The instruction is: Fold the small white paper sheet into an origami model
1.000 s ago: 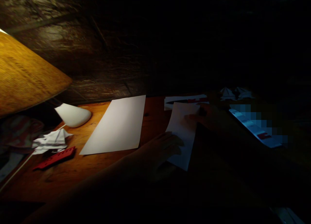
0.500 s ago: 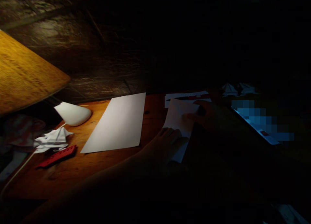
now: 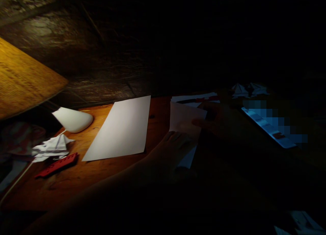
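Observation:
A folded white sheet of paper [image 3: 185, 115] lies dimly lit in front of me. My left hand [image 3: 174, 145] rests across its lower part with the fingers laid over the surface. A bluish lower corner shows beneath that hand. At the paper's right edge, my right hand [image 3: 210, 117] pinches it, thumb on top; its other fingers are mostly lost in darkness. Just behind, a knife-like tool with a red handle [image 3: 207, 99] lies on more white paper [image 3: 175, 99].
A blank white sheet [image 3: 119, 129] lies left on the wooden table [image 3: 102, 173]. Near it are a white lamp base [image 3: 76, 120], crumpled paper [image 3: 54, 147] and a red notched object [image 3: 57, 165]. Folded papers [image 3: 239, 90] and a lit phone-like device [image 3: 267, 128] are at right. A lampshade [image 3: 28, 80] overhangs the left.
The folded paper's upper part has shifted slightly left and its top looks wider and lower. Both hands stay on it. The whole view has moved a little.

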